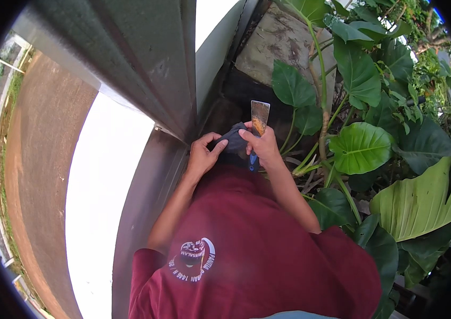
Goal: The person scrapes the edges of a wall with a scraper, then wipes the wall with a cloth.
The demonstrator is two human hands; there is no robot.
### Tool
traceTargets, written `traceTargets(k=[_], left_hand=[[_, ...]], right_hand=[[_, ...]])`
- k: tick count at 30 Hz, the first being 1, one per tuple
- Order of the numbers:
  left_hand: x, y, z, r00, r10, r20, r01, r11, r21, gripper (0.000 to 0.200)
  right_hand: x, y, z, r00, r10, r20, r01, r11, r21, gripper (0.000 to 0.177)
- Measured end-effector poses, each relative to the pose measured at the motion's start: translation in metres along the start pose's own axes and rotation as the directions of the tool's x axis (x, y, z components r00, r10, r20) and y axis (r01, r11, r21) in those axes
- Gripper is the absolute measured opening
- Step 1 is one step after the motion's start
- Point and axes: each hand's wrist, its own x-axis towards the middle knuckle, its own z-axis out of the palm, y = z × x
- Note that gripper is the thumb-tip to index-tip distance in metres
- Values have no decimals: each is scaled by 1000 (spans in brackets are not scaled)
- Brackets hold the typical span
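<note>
In front of my chest, my left hand (203, 157) pinches one end of a crumpled dark grey cloth (230, 140) between thumb and fingers. The other end of the cloth meets the thumb and fingertips of my right hand (262, 144). That same hand is closed round a putty knife (260, 113), whose blade points up and away from me. Rusty brown and orange stains mark the blade near its base. Below the fingers shows the end of its blue handle; the middle of the handle is hidden by the hand.
A grey metal panel (135, 58) rises close on the left, with a brown paved strip (50, 159) beyond. Large-leaved plants (363, 149) crowd the right side. A weathered slab (273, 45) leans or lies ahead, behind the leaves.
</note>
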Motion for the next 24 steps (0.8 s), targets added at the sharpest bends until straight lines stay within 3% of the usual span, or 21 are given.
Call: traceTargets(k=[1, 4, 7, 10, 13, 16, 19, 24], left_hand=[[0, 0, -1, 1000, -21, 8, 21, 1000, -10, 21], [-2, 1, -1, 988, 156, -22, -154, 985, 72, 21], [-2, 7, -2, 995, 104, 3, -104, 994, -33, 19], [-3, 17, -2, 983, -73, 167, 78, 997, -23, 20], [2, -1, 4, 960, 231, 158, -226, 973, -49, 20], [-1, 5, 11, 969, -14, 245, 104, 928, -358, 20], [8, 8, 9, 923, -183, 338, 304, 887, -349, 17], [38, -15, 24, 949, -203, 242, 300, 819, -489, 18]], right_hand=[[0, 0, 0, 1000, 6, -1, -6, 1000, 8, 26], [0, 0, 0, 1000, 13, -19, -13, 999, 30, 26], [-1, 2, 1, 999, 10, -40, -8, 999, 49, 25], [-2, 9, -3, 1000, 12, -23, -10, 998, 55, 24], [-4, 13, -4, 1000, 15, -12, -14, 997, 73, 25], [-1, 14, -7, 1000, 21, 9, -22, 998, 65, 26], [11, 21, -10, 996, 52, 68, -54, 998, 18, 28], [54, 22, -18, 987, 83, 141, -79, 996, -37, 36]])
